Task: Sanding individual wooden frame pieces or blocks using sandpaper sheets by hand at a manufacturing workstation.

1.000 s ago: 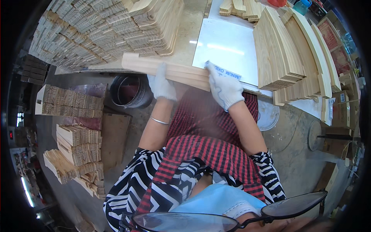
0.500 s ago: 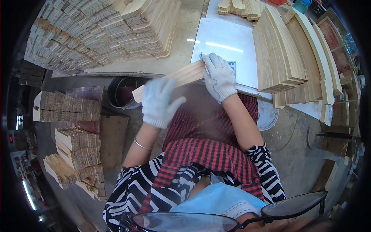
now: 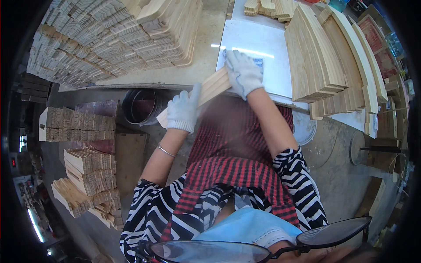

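Observation:
A short pale wooden board [image 3: 214, 89] slants across the front of my body, its far right end higher than its near left end. Around its lower left part my left hand [image 3: 182, 111], in a white knit glove, is closed, with the board's tip poking out beyond it. My right hand [image 3: 244, 73], gloved the same way, grips the other end over the white worktop sheet [image 3: 258, 37]. A small dark bluish bit shows by the right fingertips; I cannot make out what it is.
Tall stacks of wooden boards [image 3: 109, 39] fill the bench's left side. Curved boards [image 3: 318, 57] stand in rows at right, with shorter pieces [image 3: 269, 8] behind. A dark bucket [image 3: 140, 106] sits below the bench edge. More stacked pieces [image 3: 90, 168] are at lower left.
My left hand, blurred and with its thumb spread before, has come slightly lower and closed around the board. The board slants more steeply. My right hand has moved a little left.

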Demonstrator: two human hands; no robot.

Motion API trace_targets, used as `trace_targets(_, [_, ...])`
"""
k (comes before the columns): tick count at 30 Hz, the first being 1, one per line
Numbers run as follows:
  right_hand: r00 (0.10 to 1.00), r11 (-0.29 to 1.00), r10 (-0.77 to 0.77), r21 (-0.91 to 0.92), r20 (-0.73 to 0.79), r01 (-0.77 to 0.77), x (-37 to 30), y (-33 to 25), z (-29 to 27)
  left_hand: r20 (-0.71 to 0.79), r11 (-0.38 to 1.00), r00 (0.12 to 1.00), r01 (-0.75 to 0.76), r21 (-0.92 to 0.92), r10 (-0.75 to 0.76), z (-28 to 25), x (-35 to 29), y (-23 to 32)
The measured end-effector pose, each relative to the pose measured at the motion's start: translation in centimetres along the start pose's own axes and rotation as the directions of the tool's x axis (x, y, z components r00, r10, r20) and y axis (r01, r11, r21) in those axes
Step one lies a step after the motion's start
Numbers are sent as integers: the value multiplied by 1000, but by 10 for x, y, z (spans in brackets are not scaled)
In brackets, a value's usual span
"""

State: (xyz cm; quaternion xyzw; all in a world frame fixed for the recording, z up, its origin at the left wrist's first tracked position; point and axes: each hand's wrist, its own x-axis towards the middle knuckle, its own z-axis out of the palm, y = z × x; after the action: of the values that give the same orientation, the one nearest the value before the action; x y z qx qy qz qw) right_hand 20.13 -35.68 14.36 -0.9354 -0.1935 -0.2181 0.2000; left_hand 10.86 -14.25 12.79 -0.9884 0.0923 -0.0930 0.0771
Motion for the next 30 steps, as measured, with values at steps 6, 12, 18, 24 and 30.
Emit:
trace_targets(6, [927,922,-375,96,-21,375,-39,-48,-1,81,995,996,30,-97,-22,-11,-5,1])
trace_targets(12, [996,946,80,318,-34,-65,7,-3,-56,662,-171,663,740,-651,349,-9,-27,3])
trace_targets(18, [991,985,-109,123,-81,118,-41,-38,3,520,-587,596,783,-207,612,7,-24,21])
trace_targets(24, [937,987,-56,125,-344,105,6,-5,-14,457,-623,642,751,-217,615,12,-23,19])
trace_targets(30, [985,900,-157,400,-78,175,-43,-39,-2,562,-513,631,771,-377,535,6,-21,20])
